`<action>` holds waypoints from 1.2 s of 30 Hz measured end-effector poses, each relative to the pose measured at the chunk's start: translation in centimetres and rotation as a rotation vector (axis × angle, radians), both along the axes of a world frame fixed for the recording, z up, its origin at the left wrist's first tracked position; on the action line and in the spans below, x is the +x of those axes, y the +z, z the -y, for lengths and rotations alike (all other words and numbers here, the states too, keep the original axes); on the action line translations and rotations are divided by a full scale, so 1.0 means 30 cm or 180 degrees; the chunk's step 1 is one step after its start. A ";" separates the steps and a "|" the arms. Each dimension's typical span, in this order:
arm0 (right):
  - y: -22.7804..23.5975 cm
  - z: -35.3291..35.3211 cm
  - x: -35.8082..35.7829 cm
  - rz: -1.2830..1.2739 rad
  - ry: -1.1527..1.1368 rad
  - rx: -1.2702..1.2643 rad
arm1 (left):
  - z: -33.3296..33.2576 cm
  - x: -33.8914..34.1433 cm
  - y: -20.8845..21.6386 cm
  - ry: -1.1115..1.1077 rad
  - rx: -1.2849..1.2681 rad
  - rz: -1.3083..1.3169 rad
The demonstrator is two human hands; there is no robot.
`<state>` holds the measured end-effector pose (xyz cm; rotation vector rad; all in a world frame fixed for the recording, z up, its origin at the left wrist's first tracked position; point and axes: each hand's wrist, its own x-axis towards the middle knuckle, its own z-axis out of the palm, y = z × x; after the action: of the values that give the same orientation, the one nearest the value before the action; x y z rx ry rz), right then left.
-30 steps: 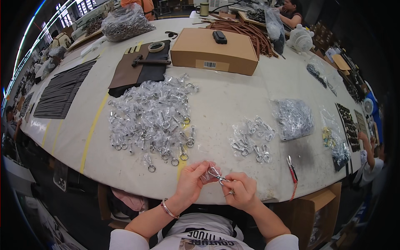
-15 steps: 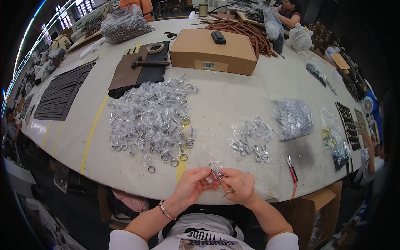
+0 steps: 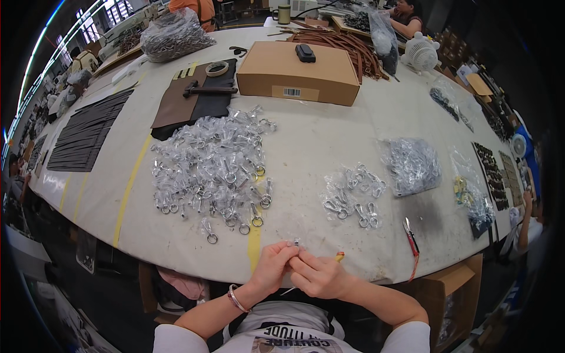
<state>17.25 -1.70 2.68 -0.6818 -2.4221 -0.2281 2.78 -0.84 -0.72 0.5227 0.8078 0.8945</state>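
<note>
Near the table's front edge, my left hand (image 3: 272, 268) is closed, its thumb and fingers pinching a metal key ring clasp (image 3: 296, 242). Only a bit of shiny metal shows above the fingertips, with clear plastic film around it. My right hand (image 3: 321, 275) is closed beside it, fingertips meeting the left ones. A small thin tool with a yellow-and-red end (image 3: 339, 256) pokes out of the right hand; a thin pale shaft shows below the fingers. The rest of the tool is hidden. Ahead lie a large heap of plastic-wrapped key ring clasps (image 3: 209, 165) and a smaller group of them (image 3: 353, 194).
Red-handled snips (image 3: 411, 238) lie to the right, near a bulging clear bag (image 3: 412, 166). Farther back are a cardboard box (image 3: 300, 73), a hammer (image 3: 209, 90) on dark leather sheets, and black strips (image 3: 91, 130) at left. People sit around the table.
The clasp, fully visible before, is now mostly covered by my fingers. My right hand has turned and come closer to the left, and the tool's yellow-and-red end now points up.
</note>
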 end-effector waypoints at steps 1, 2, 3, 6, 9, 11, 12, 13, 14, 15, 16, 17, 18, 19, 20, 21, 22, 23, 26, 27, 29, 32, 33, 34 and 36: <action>0.007 0.003 -0.002 0.0049 0.0041 -0.0078 | -0.004 -0.006 0.004 -0.0005 -0.0001 -0.0001; 0.013 0.004 0.004 0.0048 0.0036 -0.0079 | -0.009 -0.018 0.017 0.0008 0.0070 -0.0206; 0.020 0.004 0.018 -0.0383 0.0050 -0.0275 | -0.014 -0.030 0.030 0.0019 0.0142 -0.0411; 0.084 -0.047 0.079 -0.1076 -0.0512 -0.2026 | -0.020 -0.065 0.070 -0.0221 0.0485 -0.0727; 0.069 -0.132 0.135 -0.1781 -0.0732 -0.4497 | -0.018 -0.087 0.047 -0.0607 0.1785 -0.2067; 0.067 -0.166 0.141 -0.2268 -0.0176 -0.5436 | -0.016 -0.077 0.048 -0.0340 0.2411 -0.2480; 0.089 -0.170 0.133 -0.1948 -0.0059 -0.5709 | -0.016 -0.072 0.048 -0.0053 0.3034 -0.2884; 0.103 -0.170 0.125 -0.1618 0.0058 -0.5970 | -0.017 -0.068 0.049 -0.0054 0.3034 -0.2882; 0.103 -0.162 0.113 -0.1618 0.0056 -0.5971 | -0.019 -0.064 0.050 0.0043 0.3050 -0.3012; 0.098 -0.146 0.097 -0.1492 0.0187 -0.5759 | -0.021 -0.061 0.051 0.0142 0.3064 -0.3140; 0.089 -0.130 0.080 -0.1367 0.0327 -0.5544 | -0.023 -0.060 0.054 0.0143 0.3063 -0.3148; 0.070 -0.115 0.062 -0.1441 0.0302 -0.5350 | -0.025 -0.059 0.060 0.0085 0.2922 -0.3068; 0.054 -0.109 0.050 -0.1443 0.0306 -0.5351 | -0.026 -0.058 0.063 0.0027 0.2781 -0.2986; 0.041 -0.105 0.039 -0.1480 0.0144 -0.5088 | -0.027 -0.056 0.061 0.0025 0.2783 -0.2985; 0.032 -0.104 0.036 -0.1515 -0.0017 -0.4824 | -0.028 -0.054 0.057 -0.0013 0.2736 -0.2880; 0.024 -0.106 0.038 -0.1520 -0.0023 -0.4822 | -0.030 -0.052 0.052 -0.0052 0.2689 -0.2774; 0.016 -0.109 0.041 -0.1379 -0.0167 -0.4577 | -0.032 -0.053 0.047 -0.0058 0.2694 -0.2773; 0.014 -0.109 0.042 -0.1239 -0.0309 -0.4330 | -0.033 -0.057 0.042 -0.0191 0.2482 -0.2568; 0.046 -0.105 0.039 -0.0748 -0.0567 -0.3242 | -0.033 -0.058 0.032 -0.0388 0.2013 -0.2119; 0.043 -0.097 0.033 -0.0750 -0.0571 -0.3240 | -0.033 -0.056 0.032 -0.0452 0.1756 -0.1873; 0.034 -0.078 0.021 -0.0050 -0.1081 -0.1912 | -0.041 -0.046 0.049 -0.0449 0.1358 -0.1591; 0.063 -0.069 0.025 -0.0288 -0.1258 -0.2041 | -0.049 -0.054 0.050 -0.0383 0.1013 -0.1385; 0.068 -0.082 0.044 -0.0292 -0.1237 -0.2046 | -0.050 -0.062 0.047 -0.0337 0.1074 -0.1450; 0.078 -0.097 0.080 -0.0760 -0.0964 -0.3103 | -0.051 -0.068 0.044 -0.0346 0.1075 -0.1444; 0.077 -0.099 0.090 -0.1239 -0.0652 -0.4147 | -0.050 -0.080 0.041 -0.0595 0.1323 -0.1783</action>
<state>19.94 1.26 4.99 -1.3241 -1.8633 1.3732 0.38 0.66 0.51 1.2305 1.0582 0.7483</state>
